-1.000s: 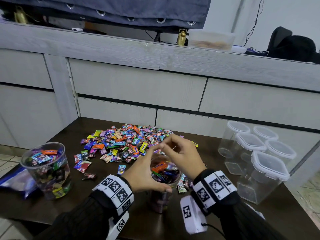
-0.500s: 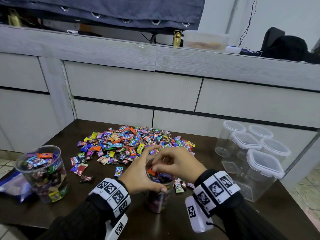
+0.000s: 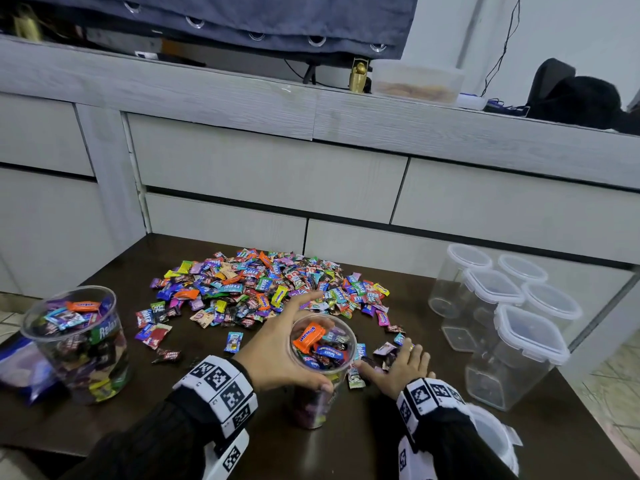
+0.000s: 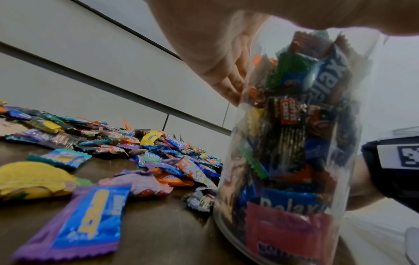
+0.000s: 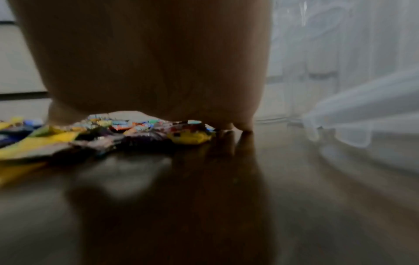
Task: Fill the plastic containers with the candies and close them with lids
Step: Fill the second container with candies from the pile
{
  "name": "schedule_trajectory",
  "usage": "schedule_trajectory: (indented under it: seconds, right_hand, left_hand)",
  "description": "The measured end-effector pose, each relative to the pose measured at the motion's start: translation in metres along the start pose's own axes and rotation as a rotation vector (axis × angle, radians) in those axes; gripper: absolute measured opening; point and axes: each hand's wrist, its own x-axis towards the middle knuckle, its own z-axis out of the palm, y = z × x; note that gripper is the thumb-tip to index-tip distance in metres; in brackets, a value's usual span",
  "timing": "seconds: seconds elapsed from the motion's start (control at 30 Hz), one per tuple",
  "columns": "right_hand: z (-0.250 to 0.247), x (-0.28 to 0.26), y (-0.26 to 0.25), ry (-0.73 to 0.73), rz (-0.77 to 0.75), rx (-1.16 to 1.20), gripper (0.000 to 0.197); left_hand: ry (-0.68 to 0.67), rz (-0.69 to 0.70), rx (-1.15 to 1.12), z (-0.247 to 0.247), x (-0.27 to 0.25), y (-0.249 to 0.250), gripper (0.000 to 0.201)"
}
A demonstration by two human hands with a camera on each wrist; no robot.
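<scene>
Containers: five lidded (two open).

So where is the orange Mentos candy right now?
In the head view, the orange Mentos candy lies on top inside the open round container that the left hand grips, just left of the right hand.

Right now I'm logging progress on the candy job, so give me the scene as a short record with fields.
left hand: grips the held container near its rim
held container: upright, nearly full, no lid
right hand: flat, fingers straight, on loose candies
candy pile: spread on the table
second container: full, no lid
lidded containers: empty
</scene>
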Motion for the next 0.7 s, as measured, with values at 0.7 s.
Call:
schedule_trajectory:
  seconds: [0.7]
  right_hand:
    - [0.021, 0.018, -0.078, -0.139, -0.573, -0.402, 0.080]
  left_hand:
    - [-0.026, 0.033, -0.024, -0.003, 0.002, -0.004, 0.112]
